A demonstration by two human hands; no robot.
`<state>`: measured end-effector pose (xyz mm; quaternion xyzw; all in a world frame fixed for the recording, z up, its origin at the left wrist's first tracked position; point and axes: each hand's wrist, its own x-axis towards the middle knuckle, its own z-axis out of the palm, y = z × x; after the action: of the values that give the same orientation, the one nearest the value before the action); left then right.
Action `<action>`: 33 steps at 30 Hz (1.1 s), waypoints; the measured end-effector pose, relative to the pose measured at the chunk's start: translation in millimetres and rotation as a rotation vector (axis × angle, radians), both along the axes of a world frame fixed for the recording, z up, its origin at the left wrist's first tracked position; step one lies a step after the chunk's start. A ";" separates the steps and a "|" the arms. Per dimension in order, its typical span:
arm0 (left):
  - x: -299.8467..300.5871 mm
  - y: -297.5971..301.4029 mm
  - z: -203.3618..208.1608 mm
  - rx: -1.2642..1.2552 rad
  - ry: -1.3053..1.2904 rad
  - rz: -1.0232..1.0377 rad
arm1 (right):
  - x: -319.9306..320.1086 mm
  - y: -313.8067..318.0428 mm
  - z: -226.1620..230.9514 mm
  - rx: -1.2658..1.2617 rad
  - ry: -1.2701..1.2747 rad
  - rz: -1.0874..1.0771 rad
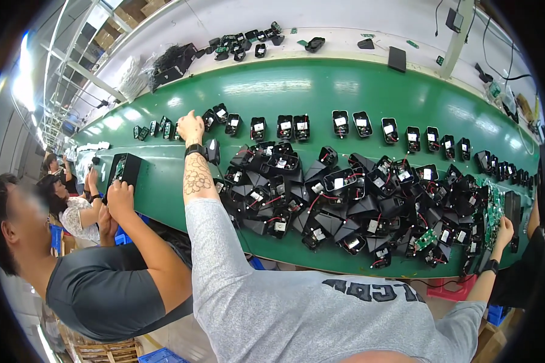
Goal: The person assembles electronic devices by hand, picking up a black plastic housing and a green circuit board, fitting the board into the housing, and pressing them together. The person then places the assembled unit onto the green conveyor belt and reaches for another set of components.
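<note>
While white-labelled black housings [339, 181] crowd the green belt [297, 91], left hand [191, 127] grip is unclear.

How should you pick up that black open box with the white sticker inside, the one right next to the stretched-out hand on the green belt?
Probably by its two outer side walls, coming from above. The black box sits apart from its neighbours in the row, open face up, with parts and wires inside, so pinching the outside avoids them. The left hand is already beside it on the green belt.
</note>
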<state>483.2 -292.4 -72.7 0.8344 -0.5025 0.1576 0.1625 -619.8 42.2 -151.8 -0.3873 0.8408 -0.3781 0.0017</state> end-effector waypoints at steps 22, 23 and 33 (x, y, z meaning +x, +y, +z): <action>47.1 -96.5 -55.7 0.157 0.701 -0.481 | 104.9 -5.7 68.2 -0.068 -0.136 -0.164; 36.7 -101.2 -47.0 0.148 0.892 -0.460 | 105.9 -1.1 71.8 -0.120 -0.172 -0.170; -25.4 -42.4 13.2 -0.262 0.171 -0.341 | 125.5 0.5 143.0 -0.325 -0.248 -0.032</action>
<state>457.8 -334.8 -59.5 0.7195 -0.5957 0.1205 0.3360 -494.2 42.7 -8.8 -0.3196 0.7681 -0.5537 0.0365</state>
